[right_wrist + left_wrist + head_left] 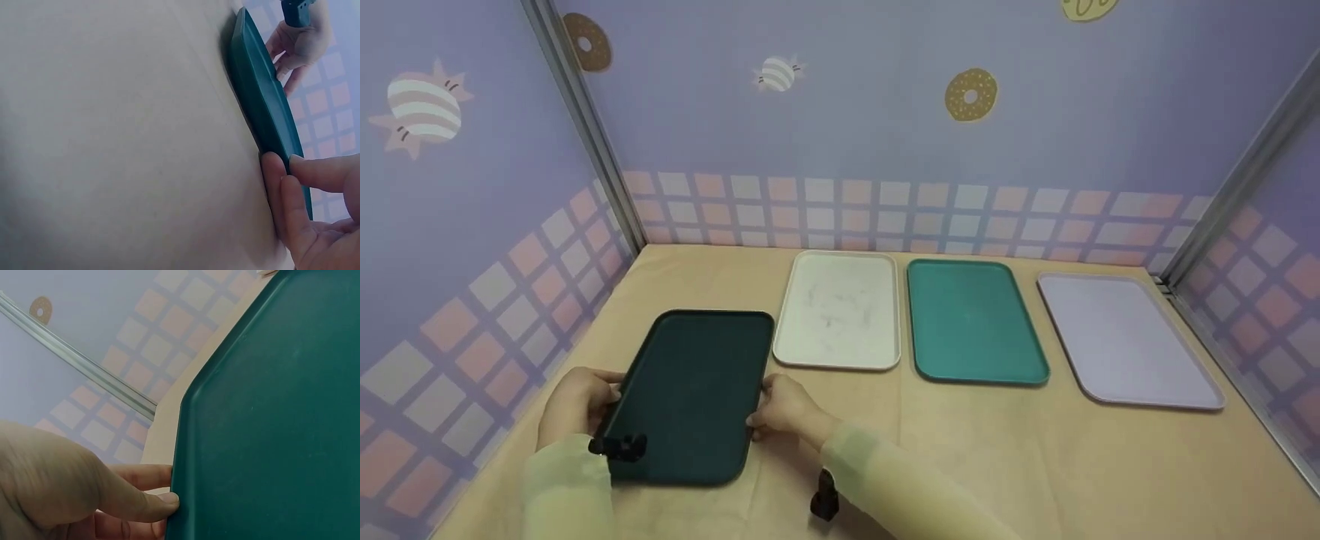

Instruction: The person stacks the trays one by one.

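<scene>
A dark green rectangular tray (690, 397) with a raised rim lies at the left of the table in the head view. My left hand (582, 399) pinches its left rim, thumb on the edge and fingers beneath, as the left wrist view also shows. On the opposite side my right hand (789, 411) pinches the right rim; in the right wrist view its thumb is on the rim and its fingers (293, 205) are under the side. The tray's far right corner sits close beside a white tray (838, 311).
Right of the white tray lie a teal tray (976, 322) and a pale lilac tray (1129, 341), in a row toward the back. A tan cloth (960, 457) covers the table. Patterned purple walls (877, 135) with metal corner posts (592, 142) enclose the back and sides.
</scene>
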`<state>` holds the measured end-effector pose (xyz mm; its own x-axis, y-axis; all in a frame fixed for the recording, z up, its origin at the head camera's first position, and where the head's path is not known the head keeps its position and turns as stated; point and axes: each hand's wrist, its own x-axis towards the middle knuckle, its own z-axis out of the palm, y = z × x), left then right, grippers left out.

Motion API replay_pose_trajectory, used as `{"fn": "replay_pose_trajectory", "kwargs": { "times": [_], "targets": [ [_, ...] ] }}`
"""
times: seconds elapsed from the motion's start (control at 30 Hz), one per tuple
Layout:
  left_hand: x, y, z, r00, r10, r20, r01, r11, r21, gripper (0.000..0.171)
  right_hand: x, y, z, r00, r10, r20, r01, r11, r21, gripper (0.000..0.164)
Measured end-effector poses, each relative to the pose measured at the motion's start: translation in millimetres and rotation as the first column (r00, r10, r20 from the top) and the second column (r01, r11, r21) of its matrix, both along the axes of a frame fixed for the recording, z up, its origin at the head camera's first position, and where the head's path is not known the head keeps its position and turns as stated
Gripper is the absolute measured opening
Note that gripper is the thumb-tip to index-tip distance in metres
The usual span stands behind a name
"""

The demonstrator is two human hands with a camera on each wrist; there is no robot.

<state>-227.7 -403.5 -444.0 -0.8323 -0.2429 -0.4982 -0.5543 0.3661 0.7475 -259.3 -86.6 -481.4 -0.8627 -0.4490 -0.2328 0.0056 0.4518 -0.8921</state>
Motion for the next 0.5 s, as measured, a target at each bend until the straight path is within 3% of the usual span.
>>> {"fn": "replay_pose_trajectory", "kwargs": {
  "times": [0.33, 0.5],
  "targets": [
    [-2.9, 1.0, 1.3, 0.999, -0.008, 0.041, 0.009, 1.0, -0.006, 0.058, -3.0, 10.3, -3.1, 0.997, 0.067, 0.046, -0.062, 0.994, -0.087, 0.069],
    [-3.1, 1.6, 3.4, 0.999, -0.029, 0.046, 0.03, 0.999, -0.03, 0.06, -9.5, 24.0, -1.6, 0.996, 0.064, 0.054, -0.057, 0.991, -0.12, 0.058]
  ]
}}
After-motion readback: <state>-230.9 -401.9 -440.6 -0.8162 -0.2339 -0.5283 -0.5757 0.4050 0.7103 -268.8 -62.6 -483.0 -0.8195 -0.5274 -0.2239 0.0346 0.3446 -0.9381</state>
